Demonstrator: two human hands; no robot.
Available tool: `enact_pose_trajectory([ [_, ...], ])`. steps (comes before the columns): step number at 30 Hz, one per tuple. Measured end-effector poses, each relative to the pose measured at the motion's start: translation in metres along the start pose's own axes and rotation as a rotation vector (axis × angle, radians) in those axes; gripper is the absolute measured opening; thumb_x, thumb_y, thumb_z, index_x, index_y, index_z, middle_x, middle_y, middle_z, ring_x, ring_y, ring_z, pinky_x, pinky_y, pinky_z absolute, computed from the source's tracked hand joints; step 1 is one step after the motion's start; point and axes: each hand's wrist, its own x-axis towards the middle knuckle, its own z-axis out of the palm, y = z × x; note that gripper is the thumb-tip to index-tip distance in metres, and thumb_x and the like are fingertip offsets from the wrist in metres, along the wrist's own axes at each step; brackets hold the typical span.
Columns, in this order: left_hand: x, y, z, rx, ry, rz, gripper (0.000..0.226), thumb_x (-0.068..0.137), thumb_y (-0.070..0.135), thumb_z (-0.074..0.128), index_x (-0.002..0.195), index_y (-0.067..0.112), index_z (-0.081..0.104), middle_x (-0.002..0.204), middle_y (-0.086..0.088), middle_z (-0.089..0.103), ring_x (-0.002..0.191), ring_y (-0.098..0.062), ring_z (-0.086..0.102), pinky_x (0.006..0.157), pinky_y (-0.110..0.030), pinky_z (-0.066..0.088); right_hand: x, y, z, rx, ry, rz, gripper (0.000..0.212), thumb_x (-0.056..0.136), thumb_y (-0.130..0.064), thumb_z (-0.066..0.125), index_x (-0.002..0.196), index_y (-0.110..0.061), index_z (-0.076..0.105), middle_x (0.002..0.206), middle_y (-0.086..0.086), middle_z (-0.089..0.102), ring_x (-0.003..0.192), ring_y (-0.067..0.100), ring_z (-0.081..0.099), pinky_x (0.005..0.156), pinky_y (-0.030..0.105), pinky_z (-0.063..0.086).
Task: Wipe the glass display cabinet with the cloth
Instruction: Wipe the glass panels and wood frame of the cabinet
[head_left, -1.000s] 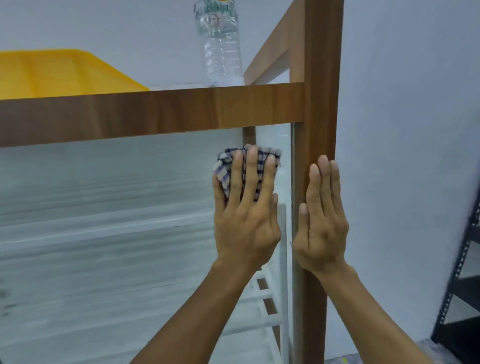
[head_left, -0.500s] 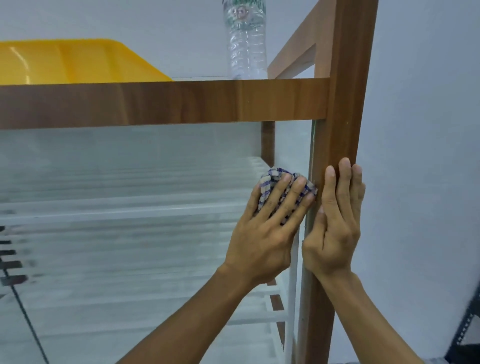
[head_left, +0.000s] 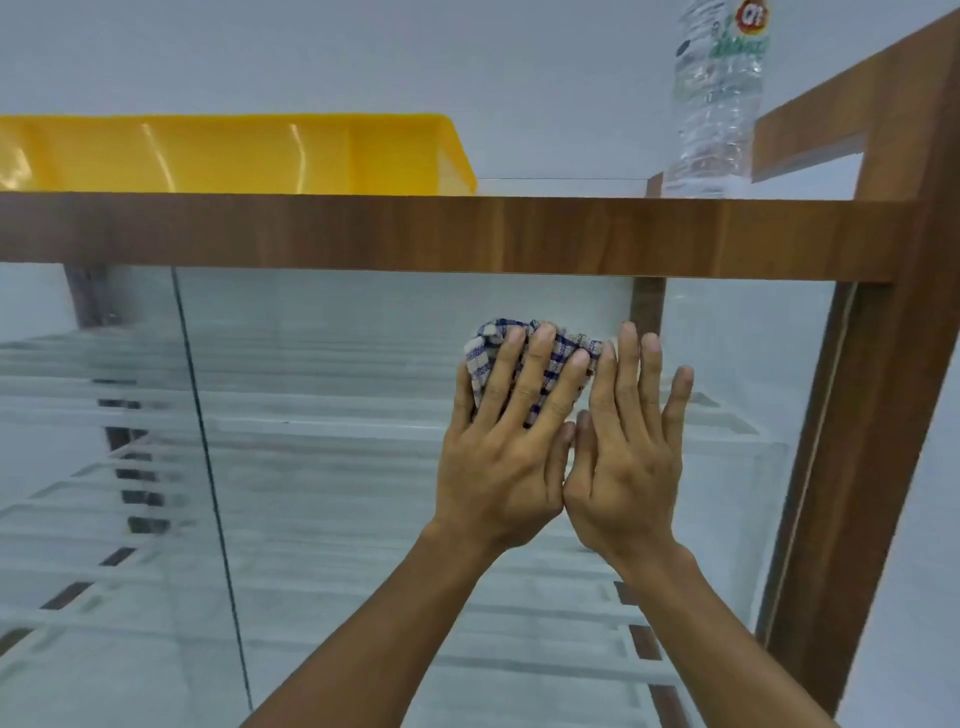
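Note:
The display cabinet has a brown wooden frame (head_left: 467, 234) and a large glass front pane (head_left: 337, 467). A bunched blue-and-white checked cloth (head_left: 485, 345) is pressed flat against the glass under my left hand (head_left: 506, 441), just below the top rail. My right hand (head_left: 631, 447) lies flat on the glass beside it, fingers spread, its thumb touching the left hand. It holds nothing. Most of the cloth is hidden under my left fingers.
A yellow plastic tray (head_left: 234, 153) and a clear water bottle (head_left: 719, 98) stand on the cabinet's top. White slatted shelves (head_left: 337, 426) show behind the glass. A seam between panes (head_left: 208, 467) runs down at the left. The wooden corner post (head_left: 872, 415) rises at the right, beside a white wall.
Both hands have slid left along the glass, away from the right post. My right hand left the wooden post and now rests on the glass next to the left hand.

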Motion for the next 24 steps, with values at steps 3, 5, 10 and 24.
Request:
enact_pose_trajectory([
  [3,-0.016,-0.044,-0.017,-0.001,0.0,-0.038,0.051,0.11,0.033,0.03,0.159,0.019,0.031,0.167,-0.014,0.025,0.158,-0.03,0.015,0.126,-0.058,0.015,0.003,-0.044,0.025,0.004,-0.003,-0.038,0.054,0.11,-0.026,0.018,0.154,0.002,0.031,0.163,0.019,0.028,0.155,0.033,0.018,0.126,0.06,0.004],
  [5,-0.026,-0.071,-0.028,0.0,0.009,-0.062,0.052,0.109,0.031,0.032,0.159,0.018,0.03,0.167,-0.015,0.026,0.159,-0.029,0.014,0.126,-0.059,0.018,0.006,-0.071,0.041,-0.002,-0.011,-0.065,0.055,0.109,-0.026,0.019,0.155,0.001,0.028,0.164,0.019,0.026,0.155,0.033,0.016,0.126,0.058,0.001],
  [10,-0.043,-0.13,-0.051,0.017,0.024,-0.085,0.053,0.109,0.031,0.033,0.159,0.017,0.025,0.167,-0.015,0.024,0.159,-0.029,0.013,0.124,-0.062,0.022,0.011,-0.13,0.073,-0.01,-0.029,-0.091,0.056,0.105,-0.024,0.028,0.157,-0.001,0.025,0.165,0.018,0.024,0.156,0.033,0.015,0.126,0.058,-0.001],
  [24,-0.093,-0.251,-0.098,0.019,0.13,-0.287,0.054,0.107,0.026,0.038,0.157,0.006,0.029,0.166,-0.02,0.022,0.157,-0.037,0.017,0.124,-0.062,0.023,0.003,-0.21,0.117,-0.095,-0.105,-0.069,0.076,0.094,-0.032,0.049,0.159,-0.002,0.024,0.168,0.02,0.011,0.157,0.036,0.006,0.124,0.062,-0.003],
])
